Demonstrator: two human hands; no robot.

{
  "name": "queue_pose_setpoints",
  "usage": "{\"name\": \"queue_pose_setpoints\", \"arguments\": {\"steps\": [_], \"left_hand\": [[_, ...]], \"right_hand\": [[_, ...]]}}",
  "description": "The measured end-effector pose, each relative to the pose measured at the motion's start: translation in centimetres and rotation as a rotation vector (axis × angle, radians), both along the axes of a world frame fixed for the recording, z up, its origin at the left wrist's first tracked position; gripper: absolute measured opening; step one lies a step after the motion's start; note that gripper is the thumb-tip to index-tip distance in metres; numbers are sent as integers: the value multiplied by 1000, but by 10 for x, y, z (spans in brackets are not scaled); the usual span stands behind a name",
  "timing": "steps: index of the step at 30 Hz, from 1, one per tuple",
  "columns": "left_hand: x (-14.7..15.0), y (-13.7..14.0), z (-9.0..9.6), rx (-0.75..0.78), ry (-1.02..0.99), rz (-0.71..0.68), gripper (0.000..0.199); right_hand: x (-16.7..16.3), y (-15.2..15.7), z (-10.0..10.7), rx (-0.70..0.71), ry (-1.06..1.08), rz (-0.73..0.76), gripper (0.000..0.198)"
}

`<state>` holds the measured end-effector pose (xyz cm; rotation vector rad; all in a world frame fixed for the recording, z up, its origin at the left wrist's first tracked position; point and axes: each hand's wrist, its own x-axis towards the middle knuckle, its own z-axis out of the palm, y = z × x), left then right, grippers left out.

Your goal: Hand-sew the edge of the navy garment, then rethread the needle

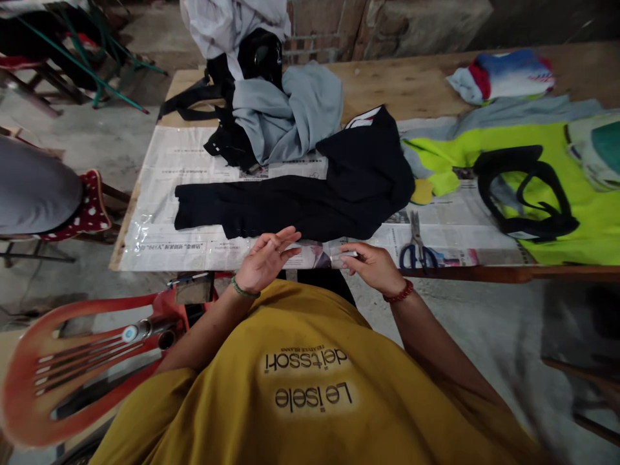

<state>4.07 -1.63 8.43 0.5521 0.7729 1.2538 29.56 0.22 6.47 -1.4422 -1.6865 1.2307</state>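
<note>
My left hand (pixel 268 259) is at the table's front edge, palm partly turned up and fingers apart, and I see nothing in it. Opposite it, my right hand (pixel 376 266) is closed in a pinch on a small whitish stick (pixel 349 254), whose exact kind is too small to make out. Just beyond both hands a dark navy garment (pixel 290 205) lies spread on newspaper, with a long narrow part reaching left and a bulkier folded part at the right. To the right of my right hand lie scissors (pixel 415 247) with dark blue handles, blades pointing away from me.
Grey cloth (pixel 290 110) and black pieces are heaped behind the garment. Neon yellow fabric (pixel 513 155) with a black band (pixel 526 194) covers the table's right side. A folded multicoloured cloth (pixel 504 74) lies at the back. A red plastic chair (pixel 29 368) stands left of me.
</note>
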Motion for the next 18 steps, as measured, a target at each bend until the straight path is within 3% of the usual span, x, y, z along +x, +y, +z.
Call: {"name": "queue_pose_setpoints", "arguments": {"steps": [10,15,18], "left_hand": [[22,1,8,86,-23,-69,20],[36,-5,1,31,42,-155,24],[39,-8,-3,13,68,-173,25]], "right_hand": [[-3,0,-16,-52,-2,-31,33],[-7,0,-18,73,-69,-214,29],[-9,1,-22,-40,88,-324,31]]}}
